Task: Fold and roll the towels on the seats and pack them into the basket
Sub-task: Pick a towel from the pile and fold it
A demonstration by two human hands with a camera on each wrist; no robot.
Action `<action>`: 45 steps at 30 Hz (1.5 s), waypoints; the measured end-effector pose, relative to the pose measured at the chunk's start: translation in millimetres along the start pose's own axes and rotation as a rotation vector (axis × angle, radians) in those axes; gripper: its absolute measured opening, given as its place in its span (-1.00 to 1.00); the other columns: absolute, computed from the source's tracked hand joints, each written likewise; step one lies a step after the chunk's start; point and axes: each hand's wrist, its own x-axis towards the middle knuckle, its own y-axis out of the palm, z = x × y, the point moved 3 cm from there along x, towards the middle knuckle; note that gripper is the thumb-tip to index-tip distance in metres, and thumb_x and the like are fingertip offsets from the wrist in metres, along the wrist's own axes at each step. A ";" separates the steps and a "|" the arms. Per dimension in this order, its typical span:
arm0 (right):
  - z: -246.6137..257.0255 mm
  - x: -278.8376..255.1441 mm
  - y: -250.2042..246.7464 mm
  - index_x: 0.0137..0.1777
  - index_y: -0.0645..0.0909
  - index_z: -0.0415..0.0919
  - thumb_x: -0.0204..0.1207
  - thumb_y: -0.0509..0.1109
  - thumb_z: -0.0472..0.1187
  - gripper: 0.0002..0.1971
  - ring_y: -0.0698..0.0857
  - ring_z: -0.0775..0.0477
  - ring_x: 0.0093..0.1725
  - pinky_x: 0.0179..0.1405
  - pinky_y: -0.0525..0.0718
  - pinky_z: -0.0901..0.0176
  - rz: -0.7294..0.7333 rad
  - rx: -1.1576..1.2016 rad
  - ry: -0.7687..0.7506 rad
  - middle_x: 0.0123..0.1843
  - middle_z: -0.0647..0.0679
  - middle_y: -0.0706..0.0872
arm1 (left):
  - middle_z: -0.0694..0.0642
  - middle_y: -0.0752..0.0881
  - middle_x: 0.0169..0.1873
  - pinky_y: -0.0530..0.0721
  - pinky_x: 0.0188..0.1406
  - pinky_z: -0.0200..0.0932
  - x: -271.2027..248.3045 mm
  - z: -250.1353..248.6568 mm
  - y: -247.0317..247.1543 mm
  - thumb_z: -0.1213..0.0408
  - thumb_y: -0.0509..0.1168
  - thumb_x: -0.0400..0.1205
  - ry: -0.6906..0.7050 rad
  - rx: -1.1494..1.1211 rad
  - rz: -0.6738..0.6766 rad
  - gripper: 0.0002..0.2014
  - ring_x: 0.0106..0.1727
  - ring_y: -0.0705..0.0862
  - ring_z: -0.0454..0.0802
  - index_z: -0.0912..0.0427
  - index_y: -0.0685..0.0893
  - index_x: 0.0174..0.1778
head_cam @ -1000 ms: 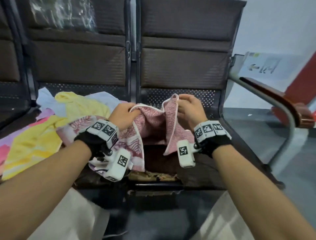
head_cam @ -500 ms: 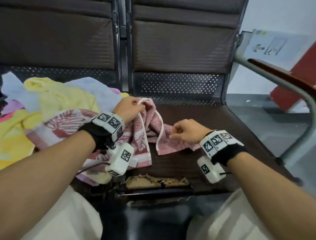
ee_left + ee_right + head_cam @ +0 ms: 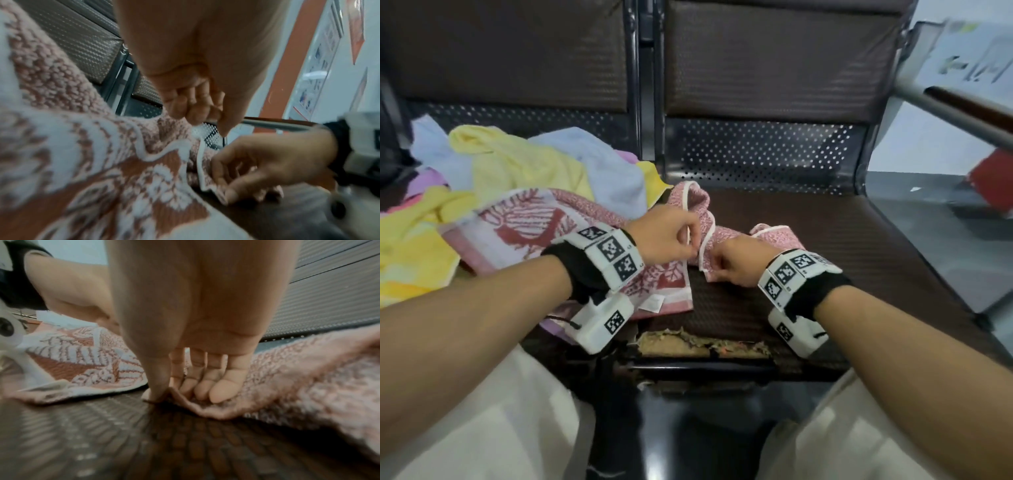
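**Soft terry towel, pinched by its white hem on the right-hand seat**

The right-hand seat (image 3: pixel 825 260) of the brown bench carries the work; its front lip is torn open at 6 o'clock, showing crumbled padding. On the neighbouring seat, toward 9 and 10 o'clock, lies a loose heap of other towels (image 3: pixel 517 171), yellow, pale blue and lilac, not yet folded. No basket shows in any view.

The pink towel with the coral pattern (image 3: pixel 524 233) straddles both seats, bunched and rumpled at the centre. It looks light, limp and thick-piled: it will sag wherever unsupported, hold no crease by itself, and probably grip the woven seat rather than slide. The corded white hem is the firmest part, so edges and corners are the sensible places to take hold.

The left hand (image 3: pixel 667 240) is curled, thumb and fingers nipping the white hem just above the seat. The right hand (image 3: pixel 736 265), at 3 o'clock from it and almost touching, pinches a near corner of the same towel between its thumb and fingertips (image 3: pixel 205 391), low against the seat surface. Pulling those two points apart should flatten the cloth for folding.
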 end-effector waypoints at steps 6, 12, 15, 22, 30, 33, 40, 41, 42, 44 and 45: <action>-5.9 -9.1 -22.1 0.07 0.59 -0.15 0.53 0.43 -0.02 -0.76 0.63 -0.04 -0.04 -0.04 0.53 0.14 -0.140 0.174 0.052 0.00 -0.07 0.73 | -0.19 0.52 -0.38 0.38 -0.44 -0.55 -17.4 9.9 39.8 0.01 0.43 0.51 -0.009 0.117 0.474 -0.63 -0.38 0.49 -0.35 -0.01 0.58 0.19; -3.0 -23.6 -40.0 0.19 0.66 -0.01 0.55 0.36 -0.35 -0.70 0.73 0.02 -0.33 -0.31 0.66 0.23 -0.152 0.526 0.050 -0.31 0.00 0.73 | -0.16 0.53 -0.44 0.39 -0.40 -0.42 -27.2 9.2 37.2 -0.05 0.53 0.38 0.049 0.178 0.469 -0.68 -0.41 0.48 -0.28 0.00 0.55 -0.20; 3.7 -29.1 -47.3 -0.02 0.73 -0.21 0.53 0.38 -0.37 -0.87 0.77 -0.01 -0.34 -0.34 0.75 0.21 -0.210 0.758 0.090 -0.35 -0.05 0.75 | -0.15 0.56 -0.40 0.36 -0.40 -0.44 -28.7 1.3 21.4 0.24 0.47 0.46 0.073 0.199 0.349 -0.85 -0.36 0.51 -0.20 0.11 0.61 -0.17; 6.0 -63.4 -80.7 -0.16 0.75 -0.12 0.49 0.45 -0.34 -0.89 0.79 -0.05 -0.28 -0.21 0.78 0.12 -0.556 0.691 0.159 -0.29 -0.09 0.81 | -0.01 0.62 -0.37 0.52 -0.49 -0.43 -35.3 -14.1 -50.5 0.46 0.38 0.54 -0.072 -0.335 -0.158 -0.73 -0.48 0.60 -0.24 0.20 0.56 0.12; 34.3 -96.7 -140.4 -0.45 0.48 -0.11 0.45 0.46 -0.19 -0.71 0.57 0.07 -0.34 -0.31 0.50 0.20 -1.194 0.928 -0.125 -0.41 -0.02 0.59 | 0.04 0.74 -0.30 0.71 -0.33 -0.29 -40.8 -45.8 -94.4 0.50 0.36 0.56 0.015 -1.131 -0.465 -0.73 -0.35 0.71 -0.14 0.30 0.63 0.18; 34.2 -81.2 -130.2 -0.42 0.54 -0.07 0.48 0.48 -0.15 -0.73 0.50 0.03 -0.42 -0.36 0.45 0.05 -1.097 0.847 -0.091 -0.47 -0.05 0.57 | 0.14 0.75 -0.25 0.74 -0.28 -0.26 -33.1 -48.0 -85.8 0.52 0.35 0.56 -0.024 -1.056 -0.500 -0.78 -0.29 0.70 -0.08 0.37 0.66 0.12; 24.2 -56.5 -116.4 -0.27 0.77 0.01 0.39 0.58 -0.07 -0.93 0.74 0.10 -0.22 -0.05 0.71 -0.03 -0.820 0.752 -0.123 -0.28 0.06 0.81 | 0.12 0.79 -0.29 0.74 -0.30 -0.20 -24.8 -31.8 -69.7 0.47 0.40 0.52 -0.111 -0.933 -0.479 -0.88 -0.31 0.74 -0.10 0.20 0.79 -0.10; 24.3 -54.7 -114.1 -0.27 0.76 -0.01 0.37 0.59 -0.07 -0.92 0.73 0.12 -0.23 -0.06 0.71 -0.01 -0.789 0.744 -0.113 -0.29 0.06 0.80 | 0.15 0.79 -0.28 0.75 -0.31 -0.16 -24.7 -29.0 -69.1 0.45 0.40 0.53 -0.133 -0.953 -0.469 -0.89 -0.32 0.74 -0.08 0.19 0.79 -0.10; 25.7 -53.1 -112.1 -0.27 0.75 -0.03 0.36 0.60 -0.06 -0.90 0.73 0.11 -0.24 -0.09 0.71 0.00 -0.760 0.741 -0.099 -0.29 0.04 0.80 | 0.18 0.79 -0.26 0.76 -0.31 -0.14 -25.0 -27.3 -68.5 0.44 0.40 0.53 -0.148 -0.972 -0.459 -0.89 -0.32 0.75 -0.06 0.20 0.78 -0.08; 29.2 -50.8 -109.3 -0.26 0.72 -0.06 0.32 0.62 -0.03 -0.84 0.71 0.07 -0.28 -0.15 0.71 0.00 -0.724 0.739 -0.061 -0.29 -0.01 0.79 | 0.20 0.80 -0.22 0.77 -0.33 -0.14 -25.7 -27.4 -67.4 0.43 0.39 0.54 -0.156 -1.006 -0.424 -0.88 -0.30 0.76 -0.02 0.24 0.76 -0.03; 30.9 -49.9 -108.8 -0.26 0.70 -0.07 0.32 0.62 -0.03 -0.82 0.70 0.08 -0.31 -0.18 0.70 0.02 -0.716 0.737 -0.041 -0.30 -0.03 0.78 | 0.21 0.80 -0.20 0.76 -0.33 -0.15 -25.9 -28.0 -66.6 0.42 0.38 0.56 -0.154 -1.013 -0.402 -0.86 -0.27 0.77 0.00 0.26 0.76 0.00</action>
